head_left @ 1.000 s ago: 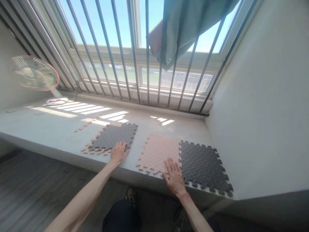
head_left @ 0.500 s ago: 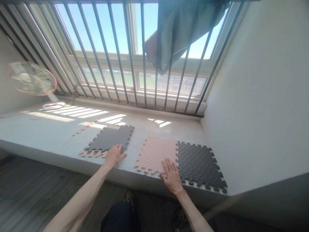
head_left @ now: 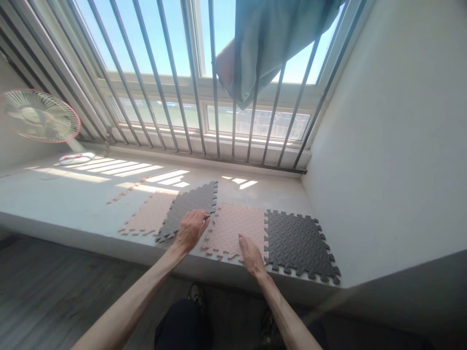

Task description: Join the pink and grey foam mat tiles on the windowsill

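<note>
My left hand is closed on the right edge of a grey foam mat tile, which is partly lifted and tilted, its edge close beside a pink foam mat tile. Resting on that pink tile near its front right is my right hand, fingers stretched out and together. A dark grey foam mat tile adjoins the pink one on its right. To the left of the lifted tile lies another pink tile, partly covered by it.
The tiles lie on a white ledge below a barred window. A fan stands at the far left. Narrow pink edge strips lie behind the left tile. A white wall bounds the right side; cloth hangs at the window.
My left hand has drawn the grey tile rightward off the left pink tile, up to the other pink one, lifting its edge. My right hand has shifted slightly left and turned on its side.
</note>
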The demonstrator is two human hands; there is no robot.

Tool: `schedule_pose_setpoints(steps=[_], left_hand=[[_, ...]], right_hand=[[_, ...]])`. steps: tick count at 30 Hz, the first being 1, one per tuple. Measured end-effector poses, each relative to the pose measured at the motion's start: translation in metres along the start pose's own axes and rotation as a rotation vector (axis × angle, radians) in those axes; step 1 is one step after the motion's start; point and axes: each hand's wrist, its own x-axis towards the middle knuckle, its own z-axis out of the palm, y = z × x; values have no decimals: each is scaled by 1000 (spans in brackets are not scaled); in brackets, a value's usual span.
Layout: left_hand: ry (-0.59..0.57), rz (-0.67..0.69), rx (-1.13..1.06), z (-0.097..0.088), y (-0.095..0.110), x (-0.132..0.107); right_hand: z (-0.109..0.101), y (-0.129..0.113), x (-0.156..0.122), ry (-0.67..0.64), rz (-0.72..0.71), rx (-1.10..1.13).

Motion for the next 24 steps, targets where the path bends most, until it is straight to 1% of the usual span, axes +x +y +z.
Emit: schedule_pose_setpoints(steps=[2,3,4,5,6,7,8,10,11,12,14,15,16,17,18,19,21,22,24], left_hand=[[-87,128,-119,9,49,-10],[-156,196,-188,14,69,-17],[-208,229,-249,18,84,-25],[-240,225,-297,22,94,-32],[-237,174,-330,26,97,-38],[-197,72,-346,30,95,-43],[-132,-66,-351,35,88,-45],[-9,-376,-386,47,68,-44],[1,-513,-453,54,58,-41],[-34,-635,-559,62,51,-37],[-191,-830,-838,77,45,-26],[-259,-913,-979,83,47,-20],[-303,-988,-1102,88,53,-14],[-332,-1044,-1208,91,62,-8],[-359,-1070,-1304,94,72,-2],[-385,-1064,-1395,97,83,4],[-420,-990,-1548,104,107,19],[-408,-947,-1599,109,118,27],[-324,-902,-1651,124,136,48]], right_hand=[[9,-13,11,-35,187,319],[10,-16,15,-29,252,409],[9,-16,18,-5,288,448],[3,-13,19,31,296,452],[-5,-10,19,71,290,441],[-17,-5,17,111,280,433],[-31,0,15,148,276,432],[-64,9,9,232,270,437],[-81,13,6,272,266,435],[-99,16,4,310,261,430],[-131,20,3,372,250,417],[-145,22,4,398,247,412],[-159,24,6,418,246,406],[-171,26,9,434,245,401],[-183,29,13,444,244,397],[-194,32,16,449,244,392],[-212,39,23,457,240,386],[-219,45,25,477,238,376],[-228,59,25,564,242,320]])
